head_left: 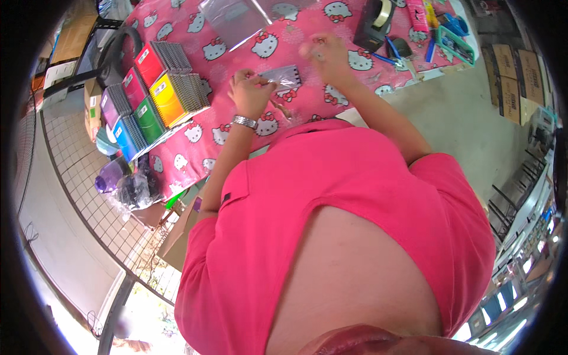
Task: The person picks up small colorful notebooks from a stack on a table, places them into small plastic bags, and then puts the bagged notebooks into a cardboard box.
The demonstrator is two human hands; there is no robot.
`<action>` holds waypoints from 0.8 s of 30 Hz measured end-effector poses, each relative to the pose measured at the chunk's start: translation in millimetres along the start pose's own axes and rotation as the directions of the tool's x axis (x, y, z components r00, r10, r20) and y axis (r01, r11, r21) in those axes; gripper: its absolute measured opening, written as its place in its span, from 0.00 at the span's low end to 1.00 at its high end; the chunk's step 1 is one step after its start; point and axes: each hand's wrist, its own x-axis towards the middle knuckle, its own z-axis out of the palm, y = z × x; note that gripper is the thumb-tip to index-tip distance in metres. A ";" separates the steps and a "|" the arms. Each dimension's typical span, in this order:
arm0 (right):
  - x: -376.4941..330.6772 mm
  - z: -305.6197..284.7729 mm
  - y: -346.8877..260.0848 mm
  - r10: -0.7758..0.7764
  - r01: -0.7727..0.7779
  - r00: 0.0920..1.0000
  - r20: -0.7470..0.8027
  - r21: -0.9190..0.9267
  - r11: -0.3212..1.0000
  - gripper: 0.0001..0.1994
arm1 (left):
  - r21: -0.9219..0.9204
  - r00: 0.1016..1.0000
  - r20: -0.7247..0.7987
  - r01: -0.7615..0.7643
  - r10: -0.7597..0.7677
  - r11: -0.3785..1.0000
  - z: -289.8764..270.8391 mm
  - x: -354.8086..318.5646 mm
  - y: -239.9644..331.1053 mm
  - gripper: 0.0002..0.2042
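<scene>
My left hand (pixel 251 92), with a metal watch at the wrist, pinches the edge of a small clear plastic bag (pixel 284 76) lying on the pink cartoon-cat tablecloth (pixel 236 47). My right hand (pixel 326 54) hovers just right of the bag, fingers curled around something small and blurred that I cannot make out. A thin brownish stick-like item (pixel 284 110) lies on the cloth below the bag.
Stacks of colourful spiral notebooks (pixel 160 89) stand at the left. A larger clear plastic sheet (pixel 236 18) lies at the back. A black tape dispenser (pixel 376 23), pens and a blue tray (pixel 452 35) sit at the right. A wire grid panel (pixel 89 195) stands lower left.
</scene>
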 end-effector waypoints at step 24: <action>87.7 2.4 -44.1 -0.379 -0.198 0.486 0.788 0.521 0.831 0.18 | -0.485 0.975 0.220 0.148 -0.044 0.862 6.3 8.5 -21.9 0.17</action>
